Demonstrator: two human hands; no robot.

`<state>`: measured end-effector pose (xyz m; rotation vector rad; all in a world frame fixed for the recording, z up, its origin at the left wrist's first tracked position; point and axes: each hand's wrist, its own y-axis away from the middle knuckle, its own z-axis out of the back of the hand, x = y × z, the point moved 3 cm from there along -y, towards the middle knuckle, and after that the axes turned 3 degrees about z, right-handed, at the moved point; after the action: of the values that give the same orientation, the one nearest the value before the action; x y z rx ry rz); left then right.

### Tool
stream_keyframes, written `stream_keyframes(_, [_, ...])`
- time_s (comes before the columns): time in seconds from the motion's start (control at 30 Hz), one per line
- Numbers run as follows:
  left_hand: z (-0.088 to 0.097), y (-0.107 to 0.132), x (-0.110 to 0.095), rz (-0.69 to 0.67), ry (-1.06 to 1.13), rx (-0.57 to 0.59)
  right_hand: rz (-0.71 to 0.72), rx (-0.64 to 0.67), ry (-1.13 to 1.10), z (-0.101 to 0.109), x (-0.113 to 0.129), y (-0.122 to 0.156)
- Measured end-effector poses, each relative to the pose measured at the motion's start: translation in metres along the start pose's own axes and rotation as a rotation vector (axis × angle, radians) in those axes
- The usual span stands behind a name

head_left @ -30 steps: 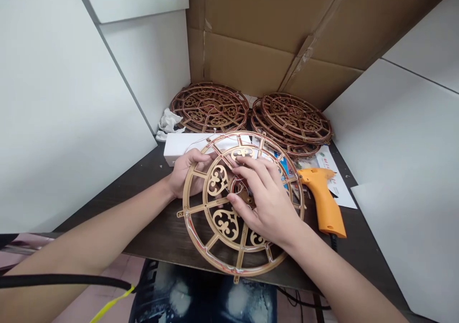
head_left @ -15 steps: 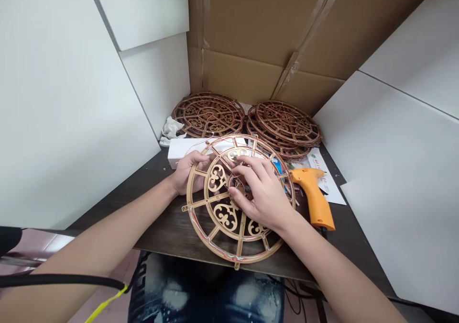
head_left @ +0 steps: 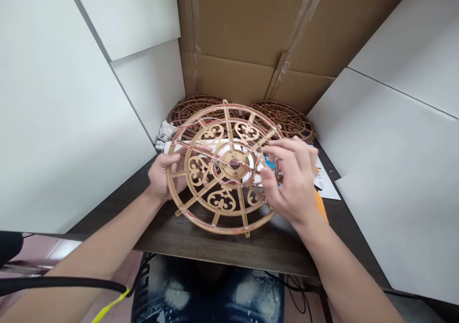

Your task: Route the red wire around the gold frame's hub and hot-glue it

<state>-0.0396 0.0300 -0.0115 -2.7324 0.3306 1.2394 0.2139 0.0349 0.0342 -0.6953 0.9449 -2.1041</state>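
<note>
A round gold openwork frame (head_left: 222,170) with scroll cut-outs and thin wire along its ribs is lifted off the dark table (head_left: 222,251) and tilted toward me. My left hand (head_left: 163,177) grips its left rim, thumb on top. My right hand (head_left: 292,179) holds the frame's right side, fingers curled around the rim and a rib. Behind it lie two stacks of similar darker brown round frames, one on the left (head_left: 186,110) and one on the right (head_left: 290,119).
An orange glue gun (head_left: 320,203) lies mostly hidden behind my right hand. A white box (head_left: 172,147) and crumpled white paper (head_left: 165,131) sit at the back left, printed leaflets (head_left: 324,182) at the right. Cardboard (head_left: 251,36) and white panels wall in the table.
The gold frame has been lifted from flat on the table and tilted up. My right hand moved from its centre to its right rim.
</note>
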Motion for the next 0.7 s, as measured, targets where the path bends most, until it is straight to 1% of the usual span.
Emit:
stream_keyframes(0.03, [0.0, 0.002, -0.004, -0.047, -0.013, -0.03, -0.102, -0.034, -0.038, 0.002, -0.009, -0.001])
stream_keyframes(0.1, [0.0, 0.003, -0.011, -0.141, -0.071, -0.094, -0.341, -0.066, -0.18, -0.001, -0.027, 0.0])
stream_keyframes(0.13, [0.0, 0.003, -0.014, -0.178, -0.116, -0.12, -0.443, -0.071, -0.265, -0.007, -0.036, 0.003])
stream_keyframes(0.2, [-0.001, 0.002, -0.017, -0.209, -0.2, -0.145, -0.58, -0.065, -0.416, -0.02, -0.048, 0.009])
stream_keyframes(0.27, [0.0, -0.001, -0.019, -0.207, -0.257, -0.153, -0.681, -0.033, -0.575, -0.032, -0.054, 0.014])
stream_keyframes(0.33, [0.002, -0.004, -0.022, -0.211, -0.287, -0.159, -0.791, 0.011, -0.764, -0.041, -0.054, 0.018])
stream_keyframes(0.43, [0.003, 0.0, -0.024, -0.203, -0.339, -0.153, -0.949, 0.041, -1.003, -0.045, -0.049, 0.018])
stream_keyframes(0.53, [0.002, 0.019, -0.021, -0.147, -0.396, -0.137, -1.076, 0.001, -1.154, -0.043, -0.049, 0.016])
stream_keyframes(0.6, [0.001, 0.037, -0.013, -0.049, -0.488, -0.13, -1.138, -0.052, -1.217, -0.042, -0.052, 0.015])
stream_keyframes(0.67, [0.003, 0.056, -0.006, -0.02, -0.553, -0.176, -1.176, -0.117, -1.259, -0.041, -0.056, 0.016])
stream_keyframes(0.7, [0.005, 0.064, -0.004, -0.043, -0.686, -0.25, -1.188, -0.15, -1.275, -0.041, -0.058, 0.016])
